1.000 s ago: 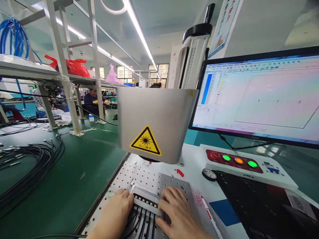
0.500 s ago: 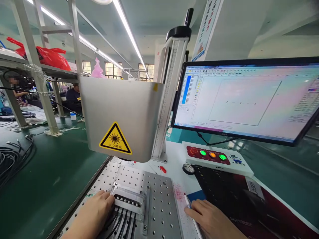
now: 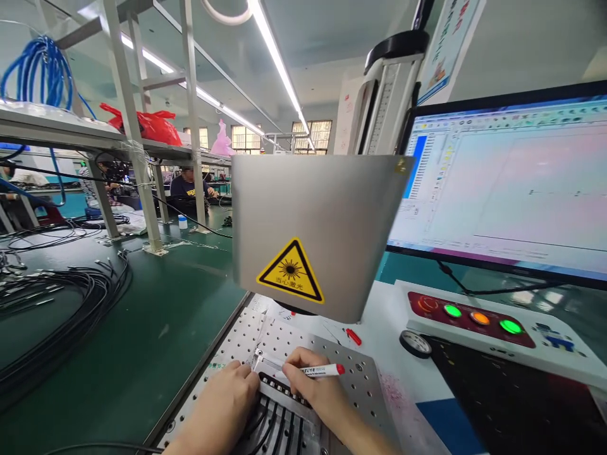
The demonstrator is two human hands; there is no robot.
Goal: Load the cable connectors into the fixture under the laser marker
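My right hand [image 3: 313, 388] grips a white marker [image 3: 321, 371] with a red end, held nearly level over a metal fixture [image 3: 303, 404]. The marker's tip end points left, above a row of small connectors [image 3: 279, 387] seated in the fixture's slot. Several black cables [image 3: 281, 430] run from them towards me. At the fixture's left end, my left hand [image 3: 227, 398] rests with curled fingers; what lies under its fingertips is hidden. The fixture sits on a perforated metal plate [image 3: 370, 392].
A grey laser head [image 3: 322, 208] with a yellow warning sign overhangs the plate. To the right are a monitor [image 3: 502, 183], a button box [image 3: 478, 319] and a round gauge [image 3: 415, 343]. A red cap [image 3: 353, 336] lies behind the plate. Black cable bundles [image 3: 90, 303] lie left.
My right hand has carried the marker from beside the plate leftward, over the fixture. My left hand stays at the fixture's left end. The view has turned left.
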